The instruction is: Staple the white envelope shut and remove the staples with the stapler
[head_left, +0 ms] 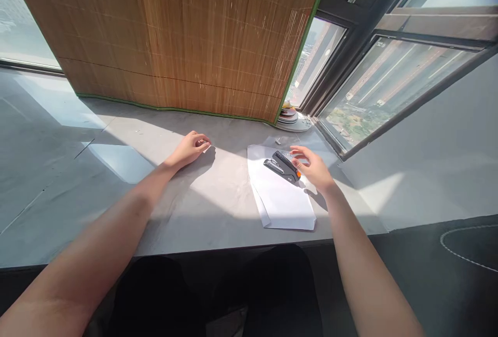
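Observation:
A black stapler [280, 167] with an orange part at its right end lies on a stack of white paper [286, 205]. My right hand [314, 170] is at that right end, fingers apart and curved, thumb close to the stapler; whether it touches cannot be made out. Well to the left of the paper, my left hand [190, 149] rests low over the grey counter [218, 186]. Its fingers are curled in with the tips near the thumb, and anything between them is too small or hidden to name.
A brown bamboo blind [194, 41] with green edging hangs behind the counter. Stacked plates [291, 119] stand in the back corner by the window [381, 83]. A small light-coloured piece [277, 141] lies just beyond the paper. A white wall [439, 155] bounds the right side.

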A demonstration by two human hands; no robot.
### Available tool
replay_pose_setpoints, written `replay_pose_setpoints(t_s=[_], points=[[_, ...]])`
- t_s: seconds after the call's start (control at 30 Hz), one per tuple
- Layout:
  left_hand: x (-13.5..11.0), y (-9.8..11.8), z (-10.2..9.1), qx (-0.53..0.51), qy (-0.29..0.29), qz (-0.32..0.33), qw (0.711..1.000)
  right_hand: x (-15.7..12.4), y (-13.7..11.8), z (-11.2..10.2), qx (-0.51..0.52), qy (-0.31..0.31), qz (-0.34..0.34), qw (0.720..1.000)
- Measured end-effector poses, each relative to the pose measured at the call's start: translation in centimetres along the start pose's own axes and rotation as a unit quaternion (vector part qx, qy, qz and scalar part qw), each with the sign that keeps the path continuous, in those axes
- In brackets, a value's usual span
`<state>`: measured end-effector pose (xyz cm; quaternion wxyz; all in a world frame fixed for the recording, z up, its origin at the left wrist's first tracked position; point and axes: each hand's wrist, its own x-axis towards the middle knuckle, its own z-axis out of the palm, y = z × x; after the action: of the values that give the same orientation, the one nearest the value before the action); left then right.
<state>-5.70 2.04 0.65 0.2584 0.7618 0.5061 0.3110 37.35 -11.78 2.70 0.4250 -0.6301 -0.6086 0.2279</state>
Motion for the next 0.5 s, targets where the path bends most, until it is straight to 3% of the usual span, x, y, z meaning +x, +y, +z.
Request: replay_pose_setpoints(t_s=[0.1, 0.2, 0.3, 0.5], points=[[-0.1, 0.0, 0.0, -0.006, -0.002, 0.003, 1.000, 3.4, 3.5, -1.6, 0.148, 0.156, 0.067, 0.974], [-0.1, -0.1, 0.0, -0.011, -0.002, 0.000, 1.000, 5.1, 6.7, -1.7, 0.168, 0.230, 0.146, 0.948], [-0.2, -0.1, -0.1, -0.010, -0.001, -0.004, 1.000, 4.9, 8.2, -1.4, 0.182, 0.215, 0.144, 0.949], [-0.3, -0.2, 0.0, -0.018, -0.006, 0.008, 1.000, 4.7, 8.3, -1.2, 0.136, 0.176, 0.146, 0.964]])
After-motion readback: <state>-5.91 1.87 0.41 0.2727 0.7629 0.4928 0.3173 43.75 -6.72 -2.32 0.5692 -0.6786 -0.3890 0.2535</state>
